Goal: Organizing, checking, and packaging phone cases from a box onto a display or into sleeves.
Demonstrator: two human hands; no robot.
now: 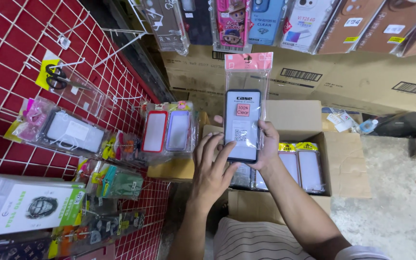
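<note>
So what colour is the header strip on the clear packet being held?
Pink header strip, head view.

Both forearms reach up and forward, wrists nearly side by side. The left hand point(211, 171) spreads its fingers (palm away), while the right hand point(266, 144) curls in a grip.

Clear phone-case packet point(243, 113) with pink header held upright at centre, more packets point(299, 166) with yellow headers stood in the open cardboard box point(345, 163), red and purple cased packets point(167, 130) hung on the red wire rack point(6, 33), barcode labels point(300, 74) on brown cartons behind
</note>
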